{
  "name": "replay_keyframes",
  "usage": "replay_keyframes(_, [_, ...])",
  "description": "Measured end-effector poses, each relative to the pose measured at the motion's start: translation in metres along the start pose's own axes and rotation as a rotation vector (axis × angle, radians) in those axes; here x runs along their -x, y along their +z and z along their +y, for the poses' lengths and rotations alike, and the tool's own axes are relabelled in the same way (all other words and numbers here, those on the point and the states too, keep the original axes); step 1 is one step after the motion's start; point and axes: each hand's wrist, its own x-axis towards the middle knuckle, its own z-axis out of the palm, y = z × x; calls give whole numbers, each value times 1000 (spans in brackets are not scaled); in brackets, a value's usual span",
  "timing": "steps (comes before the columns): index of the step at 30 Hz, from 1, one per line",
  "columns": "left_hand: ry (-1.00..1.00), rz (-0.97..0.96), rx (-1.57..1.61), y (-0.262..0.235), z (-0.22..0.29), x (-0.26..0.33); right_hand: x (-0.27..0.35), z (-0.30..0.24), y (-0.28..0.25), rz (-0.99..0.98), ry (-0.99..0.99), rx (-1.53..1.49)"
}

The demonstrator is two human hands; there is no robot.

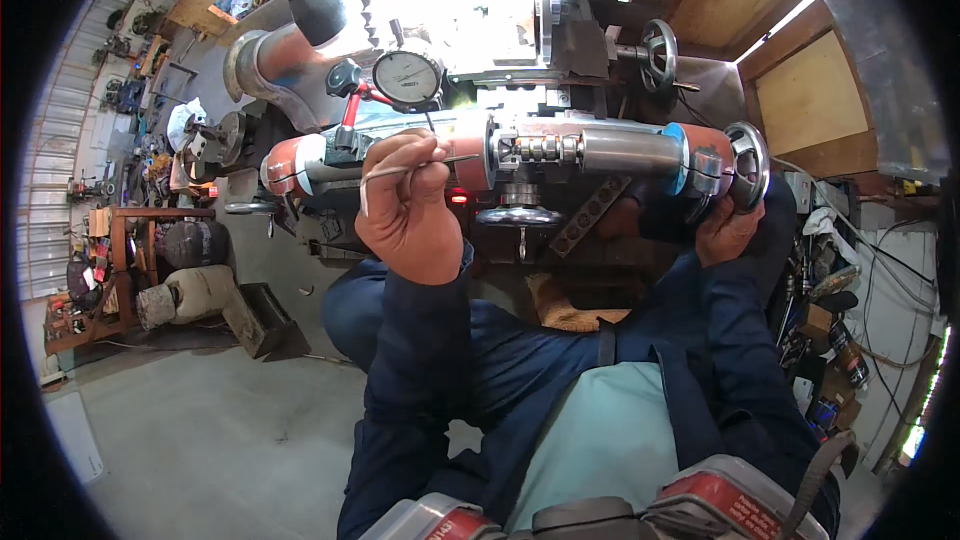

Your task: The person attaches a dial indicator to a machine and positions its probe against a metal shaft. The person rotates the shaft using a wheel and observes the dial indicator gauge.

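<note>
My left hand [412,205] is raised in front of the machine, its thumb and fingers closed on a thin metal rod [462,158]. A pale, curved length like bent wire shows at the other side of the fingers. Just above this hand is a round dial indicator [407,77] on a red and black holder [350,112]. My right hand [728,232] grips the lower rim of a metal handwheel [752,168] at the machine's right end; some of its fingers are hidden. Between the hands, a shiny lobed shaft [540,148] lies beside a thick steel cylinder [630,154].
A second handwheel [518,216] projects toward me below the shaft. Another handwheel [660,55] stands at the back right. A bright lamp glares over the machine's middle. On the left floor are a metal box [262,320] and a gas cylinder [200,298].
</note>
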Motion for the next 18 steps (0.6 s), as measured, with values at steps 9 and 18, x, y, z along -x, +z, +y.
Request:
replay_keyframes(9, [-100,37,133,18,-6,-5,-10,-12,-7,-78,29,6])
replay_keyframes(18, [-121,-32,207,18,-11,-4,-117,-70,-43,-424,24,270])
